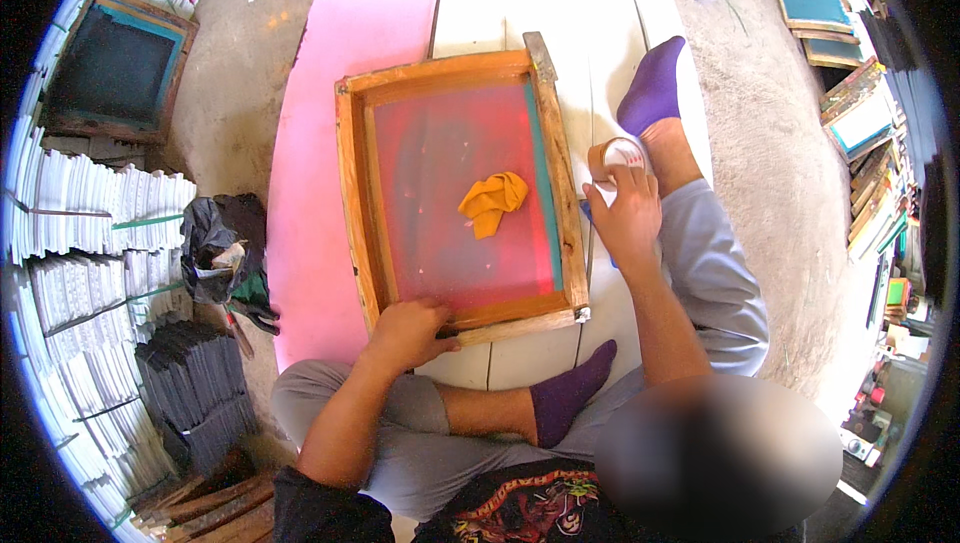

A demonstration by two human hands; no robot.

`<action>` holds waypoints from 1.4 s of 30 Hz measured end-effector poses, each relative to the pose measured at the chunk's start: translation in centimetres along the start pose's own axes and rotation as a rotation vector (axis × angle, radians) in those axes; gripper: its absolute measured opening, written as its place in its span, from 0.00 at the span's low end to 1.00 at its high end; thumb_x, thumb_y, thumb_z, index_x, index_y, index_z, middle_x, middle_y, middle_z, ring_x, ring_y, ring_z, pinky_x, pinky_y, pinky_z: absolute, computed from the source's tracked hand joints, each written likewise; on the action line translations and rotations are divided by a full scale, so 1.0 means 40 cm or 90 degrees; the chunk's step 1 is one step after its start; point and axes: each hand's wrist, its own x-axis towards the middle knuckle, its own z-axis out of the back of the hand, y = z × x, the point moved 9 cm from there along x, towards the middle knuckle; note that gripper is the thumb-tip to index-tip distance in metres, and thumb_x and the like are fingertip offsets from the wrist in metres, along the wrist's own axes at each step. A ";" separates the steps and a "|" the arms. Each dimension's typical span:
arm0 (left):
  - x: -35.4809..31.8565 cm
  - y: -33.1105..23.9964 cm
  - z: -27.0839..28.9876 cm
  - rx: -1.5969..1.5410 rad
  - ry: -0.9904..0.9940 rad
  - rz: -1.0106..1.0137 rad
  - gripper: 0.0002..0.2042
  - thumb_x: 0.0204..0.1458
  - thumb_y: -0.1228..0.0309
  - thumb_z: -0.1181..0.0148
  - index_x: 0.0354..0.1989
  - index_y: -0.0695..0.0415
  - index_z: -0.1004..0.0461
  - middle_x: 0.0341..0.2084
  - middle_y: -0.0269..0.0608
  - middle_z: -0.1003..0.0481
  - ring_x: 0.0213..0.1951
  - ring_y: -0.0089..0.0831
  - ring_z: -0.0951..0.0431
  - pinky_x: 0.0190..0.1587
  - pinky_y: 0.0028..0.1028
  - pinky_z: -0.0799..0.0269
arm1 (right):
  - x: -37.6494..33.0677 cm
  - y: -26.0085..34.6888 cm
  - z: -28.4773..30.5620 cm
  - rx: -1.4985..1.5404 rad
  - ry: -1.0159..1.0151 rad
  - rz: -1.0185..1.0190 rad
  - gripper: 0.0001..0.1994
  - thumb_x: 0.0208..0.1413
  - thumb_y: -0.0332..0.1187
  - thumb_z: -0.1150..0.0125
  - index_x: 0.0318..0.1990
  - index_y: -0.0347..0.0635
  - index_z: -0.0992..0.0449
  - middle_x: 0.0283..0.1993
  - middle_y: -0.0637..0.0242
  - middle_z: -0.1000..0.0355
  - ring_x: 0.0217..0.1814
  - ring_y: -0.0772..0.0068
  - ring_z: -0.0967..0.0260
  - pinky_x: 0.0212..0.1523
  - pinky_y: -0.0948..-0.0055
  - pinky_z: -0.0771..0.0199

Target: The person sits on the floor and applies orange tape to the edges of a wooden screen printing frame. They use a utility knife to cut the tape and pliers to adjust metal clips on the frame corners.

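A wooden silk-screen frame [348,163] with a red-stained mesh lies on the pink and white board in front of me. A crumpled orange cloth [494,203] rests on the mesh, right of its middle. My left hand [412,331] is closed over the frame's near rail, close to the left corner; part of its fingers is hidden. To the right of the frame, my right hand [630,211] has its fingers curled onto a roll of brown tape [600,159], beside my foot in a purple sock. A small blue thing shows partly next to that hand.
The board [315,143] carries the frame and my crossed legs. Stacks of white sheets [80,283] and dark sheets [195,383] stand on the left, with a black plastic bag [208,243] beside them. Another screen frame [120,68] leans there. More frames [815,8] lie far right.
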 end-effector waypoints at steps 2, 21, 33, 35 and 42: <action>-0.001 -0.003 0.000 -0.001 0.025 0.008 0.21 0.48 0.51 0.30 0.40 0.56 0.20 0.38 0.49 0.19 0.43 0.50 0.18 0.44 0.47 0.22 | 0.041 -0.015 -0.007 -0.018 -0.026 -0.024 0.19 0.48 0.43 0.27 0.46 0.47 0.23 0.44 0.57 0.24 0.48 0.50 0.27 0.47 0.51 0.25; -0.009 0.013 0.011 -0.023 -0.015 -0.007 0.21 0.49 0.52 0.31 0.38 0.58 0.20 0.39 0.50 0.19 0.45 0.50 0.19 0.47 0.46 0.23 | 0.093 -0.027 -0.107 -0.054 0.077 -0.033 0.18 0.49 0.38 0.26 0.47 0.47 0.21 0.55 0.55 0.33 0.57 0.49 0.31 0.51 0.52 0.24; -0.011 0.000 0.034 -0.037 -0.025 0.013 0.19 0.51 0.52 0.32 0.38 0.57 0.18 0.37 0.50 0.19 0.44 0.50 0.19 0.46 0.46 0.23 | 0.043 -0.074 -0.115 0.088 0.019 -0.104 0.10 0.53 0.37 0.29 0.40 0.45 0.19 0.50 0.55 0.29 0.56 0.47 0.31 0.56 0.53 0.30; -0.016 0.003 0.044 -0.053 -0.043 0.023 0.19 0.51 0.52 0.31 0.38 0.58 0.18 0.35 0.52 0.20 0.43 0.51 0.19 0.45 0.46 0.24 | 0.030 -0.085 -0.105 0.167 0.023 -0.144 0.10 0.54 0.36 0.30 0.40 0.44 0.19 0.46 0.55 0.26 0.51 0.49 0.28 0.53 0.55 0.28; -0.047 -0.027 0.130 -0.276 -0.311 -0.091 0.18 0.52 0.56 0.29 0.39 0.61 0.18 0.37 0.53 0.19 0.42 0.49 0.19 0.46 0.41 0.24 | 0.001 -0.140 -0.028 0.570 0.036 -0.230 0.05 0.58 0.28 0.32 0.38 0.38 0.21 0.35 0.66 0.23 0.36 0.75 0.28 0.38 0.71 0.26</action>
